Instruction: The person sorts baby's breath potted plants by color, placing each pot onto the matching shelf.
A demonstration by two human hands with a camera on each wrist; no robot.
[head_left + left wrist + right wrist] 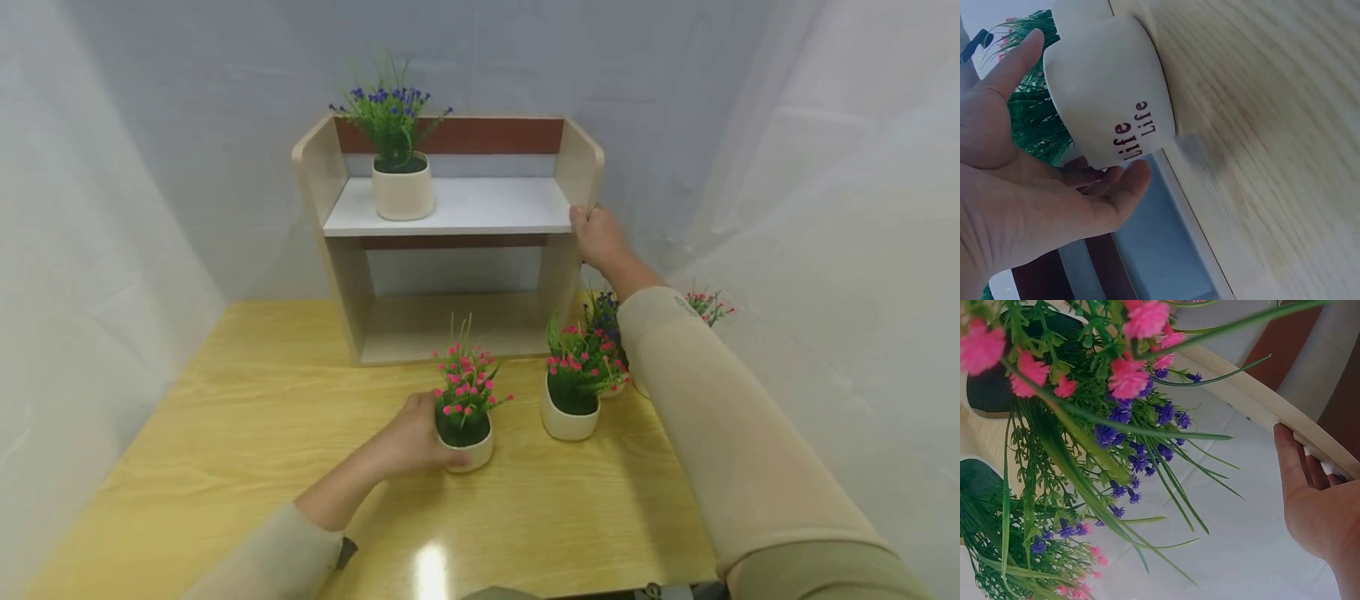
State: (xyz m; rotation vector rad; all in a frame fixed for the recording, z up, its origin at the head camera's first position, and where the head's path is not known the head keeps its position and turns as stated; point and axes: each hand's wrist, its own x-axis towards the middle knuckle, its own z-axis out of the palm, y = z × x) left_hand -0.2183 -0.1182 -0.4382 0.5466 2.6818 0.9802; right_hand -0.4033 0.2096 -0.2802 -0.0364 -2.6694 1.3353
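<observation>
My left hand point(411, 437) holds a white pot of pink artificial flowers point(474, 454) at its left side, on the wooden table before the shelf. In the left wrist view the pot point(1107, 87) bears the word "Life" twice, with my thumb near its rim and my fingers at the other side. My right hand point(600, 239) grips the front edge of the right side panel of a two-tier shelf point(581, 167). In the right wrist view that hand point(1316, 506) has its fingers partly hidden behind the panel point(1260, 394).
A pot of purple flowers point(403, 190) stands on the upper shelf board, at the left. Right of my left hand is another pink-flowered pot point(570, 421). Behind it are purple flowers point(602, 312) and more pink ones point(707, 307), partly hidden by my right arm. White sheeting point(840, 275) hangs around the table.
</observation>
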